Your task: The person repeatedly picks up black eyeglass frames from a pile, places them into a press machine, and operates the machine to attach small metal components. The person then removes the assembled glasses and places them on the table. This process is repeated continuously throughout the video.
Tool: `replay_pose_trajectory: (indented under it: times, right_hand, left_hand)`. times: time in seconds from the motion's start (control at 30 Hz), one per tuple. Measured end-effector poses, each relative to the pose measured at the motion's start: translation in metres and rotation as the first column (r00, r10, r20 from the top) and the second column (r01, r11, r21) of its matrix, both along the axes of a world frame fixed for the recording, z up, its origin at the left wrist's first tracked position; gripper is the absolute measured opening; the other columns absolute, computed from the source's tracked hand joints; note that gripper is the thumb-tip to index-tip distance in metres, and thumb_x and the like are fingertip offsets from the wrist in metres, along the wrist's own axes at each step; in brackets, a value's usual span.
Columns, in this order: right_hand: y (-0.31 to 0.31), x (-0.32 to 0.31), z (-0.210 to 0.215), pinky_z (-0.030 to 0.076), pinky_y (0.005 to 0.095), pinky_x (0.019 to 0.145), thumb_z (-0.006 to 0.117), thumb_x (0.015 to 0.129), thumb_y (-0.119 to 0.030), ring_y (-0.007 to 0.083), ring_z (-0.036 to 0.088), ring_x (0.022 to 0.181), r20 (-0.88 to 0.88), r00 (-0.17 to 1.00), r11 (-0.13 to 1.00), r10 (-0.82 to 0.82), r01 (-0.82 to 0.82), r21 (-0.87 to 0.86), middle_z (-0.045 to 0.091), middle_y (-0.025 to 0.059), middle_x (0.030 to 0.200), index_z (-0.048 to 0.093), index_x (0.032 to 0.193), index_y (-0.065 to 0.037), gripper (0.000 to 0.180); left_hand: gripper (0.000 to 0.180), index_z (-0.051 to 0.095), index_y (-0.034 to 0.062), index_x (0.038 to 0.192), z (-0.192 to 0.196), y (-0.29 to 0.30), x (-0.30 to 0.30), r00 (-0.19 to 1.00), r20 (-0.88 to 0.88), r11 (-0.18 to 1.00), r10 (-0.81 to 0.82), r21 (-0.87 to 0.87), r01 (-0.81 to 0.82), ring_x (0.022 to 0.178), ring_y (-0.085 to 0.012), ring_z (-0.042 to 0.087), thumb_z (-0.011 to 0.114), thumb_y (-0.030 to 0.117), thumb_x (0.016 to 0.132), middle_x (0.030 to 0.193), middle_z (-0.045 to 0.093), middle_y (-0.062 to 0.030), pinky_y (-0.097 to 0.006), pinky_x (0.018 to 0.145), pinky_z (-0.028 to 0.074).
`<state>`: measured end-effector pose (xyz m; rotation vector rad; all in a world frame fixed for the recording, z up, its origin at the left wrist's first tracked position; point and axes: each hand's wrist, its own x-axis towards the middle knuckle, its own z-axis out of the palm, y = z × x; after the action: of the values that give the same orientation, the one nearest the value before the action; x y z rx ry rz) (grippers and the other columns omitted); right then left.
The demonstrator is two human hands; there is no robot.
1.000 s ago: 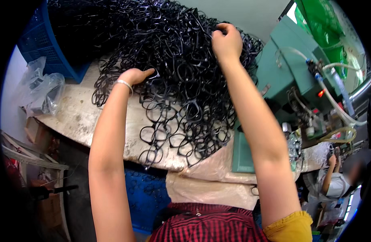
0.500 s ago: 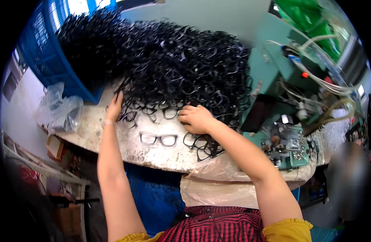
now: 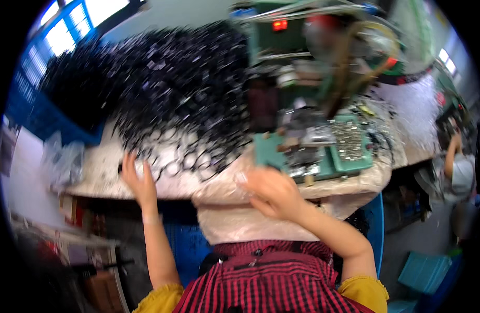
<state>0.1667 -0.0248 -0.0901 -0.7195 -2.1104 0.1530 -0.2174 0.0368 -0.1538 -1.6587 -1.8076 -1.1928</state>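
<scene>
My left hand (image 3: pixel 140 182) is over the near edge of the bench, below the loose front of a big heap of black eyeglass frames (image 3: pixel 172 88). Its fingers are stretched and apart, and a small dark bit shows beside the fingertips. I cannot make out what that bit is. My right hand (image 3: pixel 275 192) hovers over a crumpled clear plastic sheet (image 3: pixel 219 203), just in front of a green bench device. Motion smears its fingers. A pale spot shows at the fingertips; whether something is held there cannot be told.
On the right, the green tray (image 3: pixel 349 147) holds many small metal parts. Hoses and cables (image 3: pixel 378 57) hang behind it. At the left stand a blue plastic crate (image 3: pixel 57 117) and a clear plastic bag (image 3: pixel 63 161). Another person (image 3: pixel 459 161) sits at the far right.
My view has swung right. Both hands have come back from the heap toward the bench edge. The single pair of glasses with pale lenses no longer shows apart on the bench.
</scene>
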Motion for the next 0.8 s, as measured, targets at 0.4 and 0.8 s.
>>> replay_pose_trajectory:
  times: [0.4, 0.8]
  right_hand:
    - [-0.124, 0.130, -0.162, 0.047, 0.0460, 0.071, 0.063, 0.076, -0.026, 0.0302, 0.061, 0.089, 0.325, 0.938, 0.865, 0.123, 0.059, -0.498, 0.064, 0.0104, 0.084, 0.063, 0.082, -0.008, 0.020]
    - [-0.099, 0.222, -0.020, 0.051, 0.0434, 0.082, 0.071, 0.077, -0.017, 0.0317, 0.065, 0.088, 0.146, 0.970, 0.706, -0.196, 0.243, -0.665, 0.070, 0.0134, 0.091, 0.073, 0.097, -0.009, 0.021]
  left_hand:
    - [0.037, 0.057, -0.0020, 0.126, 0.039, -0.013, 0.233, 0.688, 0.666, 0.871, -0.288, -0.116, 0.477, 0.128, -0.0327, 0.048, 0.054, 0.017, 0.094, 0.133, 0.055, -0.0199, -0.044, 0.114, 0.029]
    - [0.023, 0.069, 0.0035, 0.104, 0.130, -0.095, 0.230, 0.543, 0.052, 0.538, -0.838, -0.083, 0.839, 0.106, -0.0341, 0.064, 0.052, 0.013, 0.093, 0.113, 0.069, -0.0172, -0.047, 0.100, 0.047]
